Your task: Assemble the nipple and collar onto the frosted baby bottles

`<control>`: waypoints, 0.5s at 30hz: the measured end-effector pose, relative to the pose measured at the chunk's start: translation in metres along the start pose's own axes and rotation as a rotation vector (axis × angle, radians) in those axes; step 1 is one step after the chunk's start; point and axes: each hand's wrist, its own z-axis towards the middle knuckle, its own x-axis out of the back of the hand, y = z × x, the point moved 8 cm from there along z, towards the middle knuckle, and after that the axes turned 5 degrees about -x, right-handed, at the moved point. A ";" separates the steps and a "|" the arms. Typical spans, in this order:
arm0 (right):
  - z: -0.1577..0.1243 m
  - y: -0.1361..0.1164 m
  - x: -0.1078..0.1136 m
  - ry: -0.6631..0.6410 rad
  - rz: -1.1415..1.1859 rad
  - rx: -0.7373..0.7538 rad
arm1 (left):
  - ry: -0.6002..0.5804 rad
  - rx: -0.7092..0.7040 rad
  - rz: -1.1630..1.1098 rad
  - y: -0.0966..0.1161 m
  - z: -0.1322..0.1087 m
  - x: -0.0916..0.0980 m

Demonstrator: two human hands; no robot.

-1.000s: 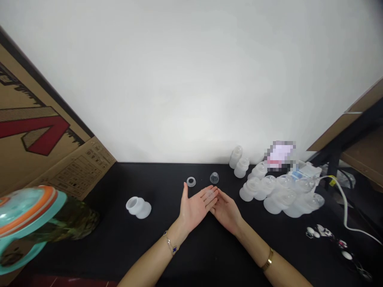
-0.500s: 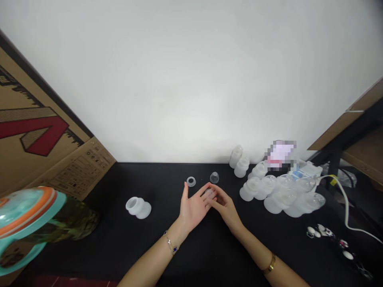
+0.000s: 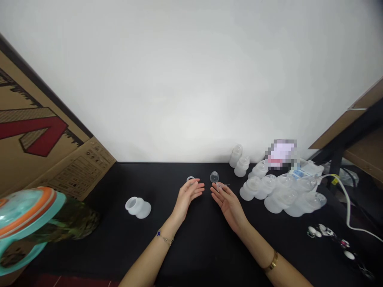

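My left hand (image 3: 186, 196) hovers over the black table with its fingers stretched out and nothing visible in them. Just beyond its fingertips lies a white ring-shaped collar (image 3: 190, 178), partly covered by the hand. Between the thumb and fingers of my right hand (image 3: 229, 203) is a small clear piece (image 3: 218, 186) with a thin part sticking out; its exact kind is too small to tell. A clear dome cap (image 3: 214, 176) rests on the table right behind those fingers. Farther left, a milky bottle body (image 3: 138, 207) lies tilted, its wide mouth open.
Several capped milky baby bottles (image 3: 281, 199) crowd the right side, two more (image 3: 241, 166) by the wall. A phone (image 3: 280, 153), white cable (image 3: 347, 211) and beaded strand (image 3: 344, 243) lie farther right. A teal-lidded jug (image 3: 32, 215) and cardboard box (image 3: 95, 159) stand left.
My hands have drawn apart; they were together, with the right fingers on the left palm. My left hand has turned over, and the small clear piece now shows at my right fingertips.
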 end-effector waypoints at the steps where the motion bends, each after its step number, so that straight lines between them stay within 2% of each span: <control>1: 0.001 0.001 0.000 -0.006 0.011 -0.013 | 0.032 -0.091 0.147 0.007 0.003 0.006; 5: 0.003 0.002 0.003 0.009 0.030 -0.034 | 0.124 -0.420 0.661 0.031 0.006 0.021; 8: 0.003 0.001 0.004 0.007 0.050 -0.051 | 0.186 -0.528 0.907 0.036 0.008 0.029; 10: 0.003 0.001 0.004 -0.005 0.083 -0.071 | 0.198 -0.526 0.928 0.033 0.011 0.035; 15: 0.004 0.003 0.007 0.002 0.158 -0.112 | 0.178 -0.457 0.652 0.023 0.017 0.044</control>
